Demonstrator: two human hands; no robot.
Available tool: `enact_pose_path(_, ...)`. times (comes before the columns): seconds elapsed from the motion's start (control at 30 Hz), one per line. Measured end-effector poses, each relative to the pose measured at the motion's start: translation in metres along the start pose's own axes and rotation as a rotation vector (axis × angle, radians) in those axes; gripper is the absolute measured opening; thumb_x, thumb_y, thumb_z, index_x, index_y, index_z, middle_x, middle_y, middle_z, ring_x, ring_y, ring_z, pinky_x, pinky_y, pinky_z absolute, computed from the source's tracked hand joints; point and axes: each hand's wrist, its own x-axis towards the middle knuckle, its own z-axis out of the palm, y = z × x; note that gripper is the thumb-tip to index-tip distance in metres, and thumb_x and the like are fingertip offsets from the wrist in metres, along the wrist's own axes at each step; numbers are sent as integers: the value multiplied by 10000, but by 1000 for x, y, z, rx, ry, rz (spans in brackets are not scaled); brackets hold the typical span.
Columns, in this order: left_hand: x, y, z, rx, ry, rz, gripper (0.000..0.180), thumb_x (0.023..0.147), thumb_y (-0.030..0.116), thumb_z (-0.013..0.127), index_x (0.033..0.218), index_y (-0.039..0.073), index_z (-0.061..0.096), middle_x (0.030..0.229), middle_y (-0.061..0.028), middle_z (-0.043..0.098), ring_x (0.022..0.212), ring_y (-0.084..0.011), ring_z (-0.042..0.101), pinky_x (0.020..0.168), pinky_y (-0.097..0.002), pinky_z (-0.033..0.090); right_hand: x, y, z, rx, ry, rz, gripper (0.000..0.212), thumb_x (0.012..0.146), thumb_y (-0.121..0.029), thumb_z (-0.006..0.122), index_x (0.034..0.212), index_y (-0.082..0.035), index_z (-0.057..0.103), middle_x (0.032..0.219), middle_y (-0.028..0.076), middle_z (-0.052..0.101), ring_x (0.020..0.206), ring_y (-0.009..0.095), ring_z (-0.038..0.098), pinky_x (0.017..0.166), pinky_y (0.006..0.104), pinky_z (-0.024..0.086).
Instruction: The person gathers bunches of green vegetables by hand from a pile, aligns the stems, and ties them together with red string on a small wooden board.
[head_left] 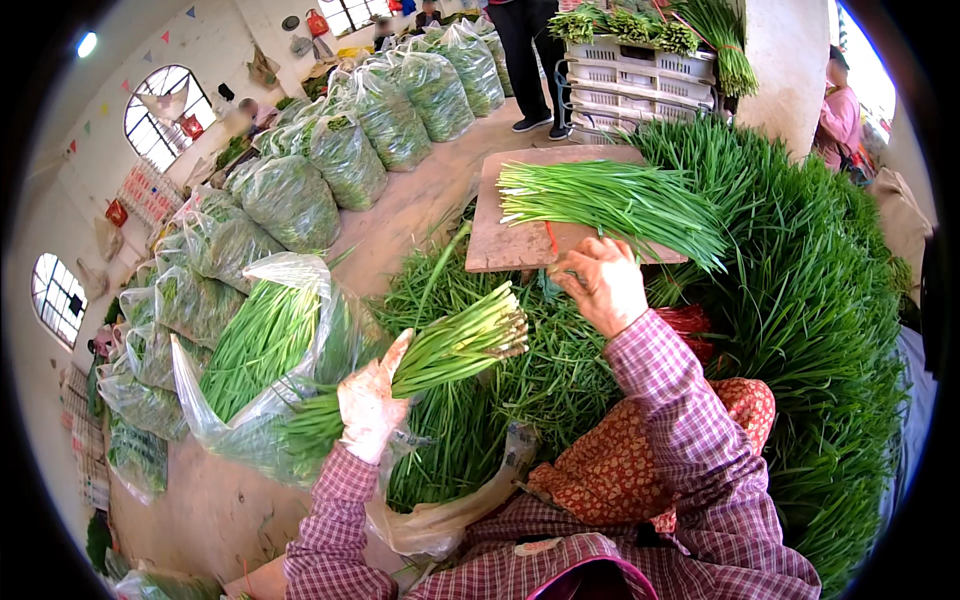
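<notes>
My left hand (pixel 370 402) is closed around a bunch of green chives (pixel 455 343), its pale cut ends pointing right and its leaves trailing over an open clear plastic bag (pixel 208 398) of chives. My right hand (pixel 606 284) is at the front edge of a wooden board (pixel 490 245), fingers curled together in a pinch. Something small and bluish shows by its fingertips, too small to name. On the board lies a loose sheaf of chives (pixel 610 205), and a red tie (pixel 552 237) hangs beside it.
A tall heap of chives (pixel 800 330) stands to the right. Loose leaves (pixel 560 370) pile up before me, above another plastic bag (pixel 440 525). Filled bags (pixel 285 200) line the left. Behind the board, stacked white crates (pixel 640 85) stand near a person in dark trousers (pixel 528 60).
</notes>
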Motion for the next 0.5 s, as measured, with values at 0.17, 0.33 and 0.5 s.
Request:
enact_pose_path(0.17,5,-6,-9,590,0,112,868,618,199,755,1401,280,389,692,-42,439,630,-232,535,595,-362,456,0,-14,-12,228,-94,33,169,812,-313,639,899,-172,668,829,49,602,832,272,575,827,415,411)
enact_pose_path(0.33,10,-2,-8,723,-22,137,890,636,201,736,1422,319,336,708,-29,431,652,-207,534,610,-353,463,-3,-31,4,323,-108,-58,140,815,-256,635,904,-153,666,816,47,626,824,248,604,815,406,424)
enact_pose_path(0.5,13,2,-11,797,16,188,883,657,74,646,1432,334,313,696,-11,423,643,-174,522,593,-327,472,2,-46,6,354,-238,-86,115,810,-245,632,871,-155,668,763,44,627,788,241,611,802,382,427)
